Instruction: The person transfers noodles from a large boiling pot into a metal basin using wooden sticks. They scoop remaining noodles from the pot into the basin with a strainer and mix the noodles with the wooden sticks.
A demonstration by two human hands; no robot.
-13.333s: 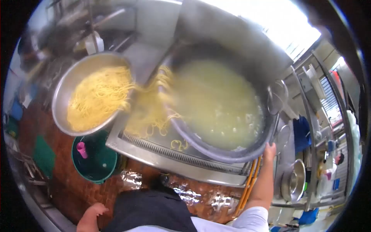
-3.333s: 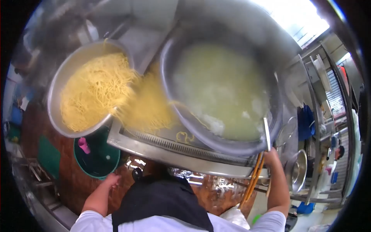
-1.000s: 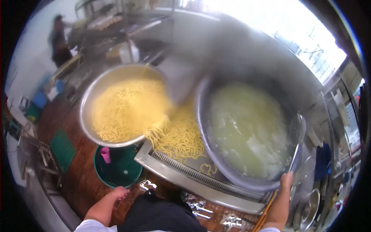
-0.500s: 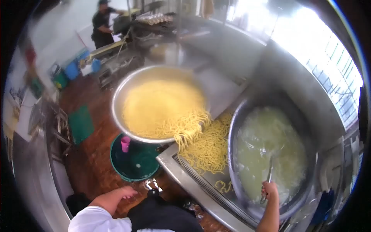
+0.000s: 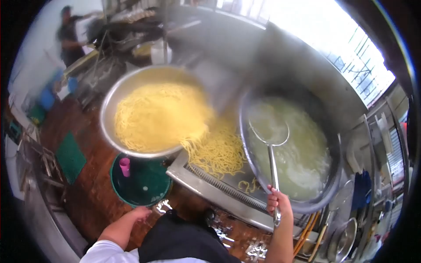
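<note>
one skimmer (image 5: 272,163) | right fingers (image 5: 272,203) clasp handle (image 5: 274,179), hoop (image 5: 270,144) beyond (over pot (image 5: 308,206)) | left fingers (image 5: 146,212): cannot tell

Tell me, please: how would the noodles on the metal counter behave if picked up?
The noodles would probably be floppy, as some droop over the rim of the metal bowl onto the counter. They would likely lift in tangled clumps, since they lie crossed in a heap.
</note>
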